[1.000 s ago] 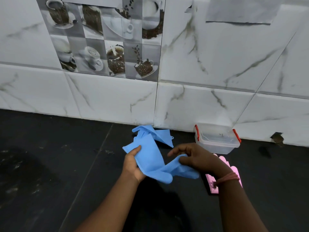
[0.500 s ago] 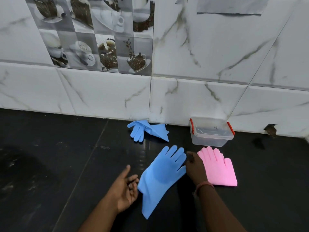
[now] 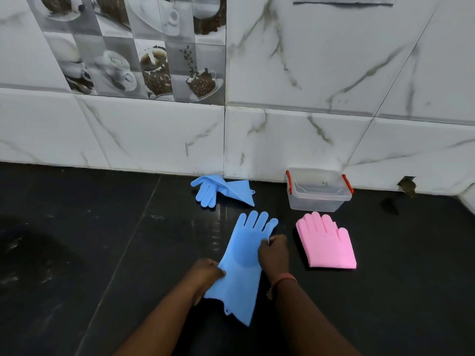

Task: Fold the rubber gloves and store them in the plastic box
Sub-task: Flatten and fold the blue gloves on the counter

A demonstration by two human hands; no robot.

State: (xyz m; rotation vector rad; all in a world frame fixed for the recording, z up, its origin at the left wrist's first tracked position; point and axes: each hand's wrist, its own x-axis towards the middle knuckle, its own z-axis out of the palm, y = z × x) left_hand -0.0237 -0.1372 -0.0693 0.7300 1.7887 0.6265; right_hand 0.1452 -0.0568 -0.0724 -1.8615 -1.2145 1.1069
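Note:
A blue rubber glove [image 3: 243,255] lies flat on the dark counter, fingers pointing toward the wall. My left hand [image 3: 207,273] pinches its left edge near the cuff. My right hand [image 3: 273,250] grips its right edge beside the thumb. A second blue glove [image 3: 221,190] lies crumpled by the wall. To the right lie pink gloves [image 3: 326,241], stacked flat. The clear plastic box [image 3: 317,192] with red clips stands against the wall, lid on.
The dark counter [image 3: 102,253] runs left and right of the gloves. A white marble-tiled wall [image 3: 282,140] bounds it at the back. A small hole [image 3: 407,185] shows in the wall at the right.
The blue glove went from being held up crumpled to lying flat on the counter. Both hands have now closed on its side edges; the left hand was open half a second ago.

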